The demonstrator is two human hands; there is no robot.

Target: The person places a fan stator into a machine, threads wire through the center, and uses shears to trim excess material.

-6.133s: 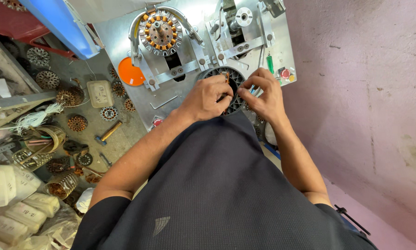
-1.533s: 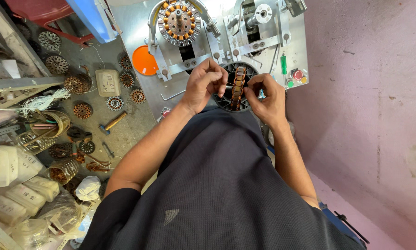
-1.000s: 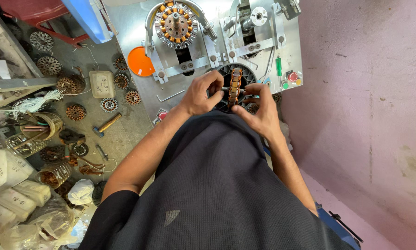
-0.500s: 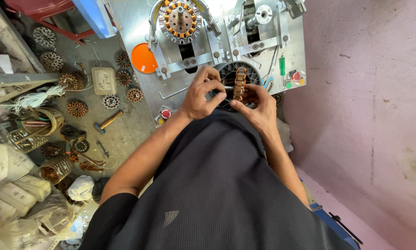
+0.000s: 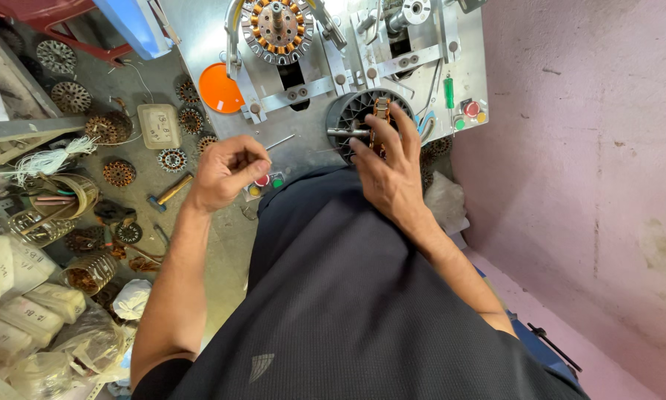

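Pressing w/ spread fingers, right hand [image 5: 392, 174] lies on copper-wound stator [image 5: 381, 118] in black round holder [image 5: 347, 122]; left hand [image 5: 225, 172] loosely curled, apparently holding nothing, near coloured buttons [image 5: 262, 184].

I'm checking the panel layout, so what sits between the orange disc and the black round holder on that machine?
In the head view, a thin metal pin lies on the grey panel between the orange disc and the black round holder; bolted bracket feet stand just above it.
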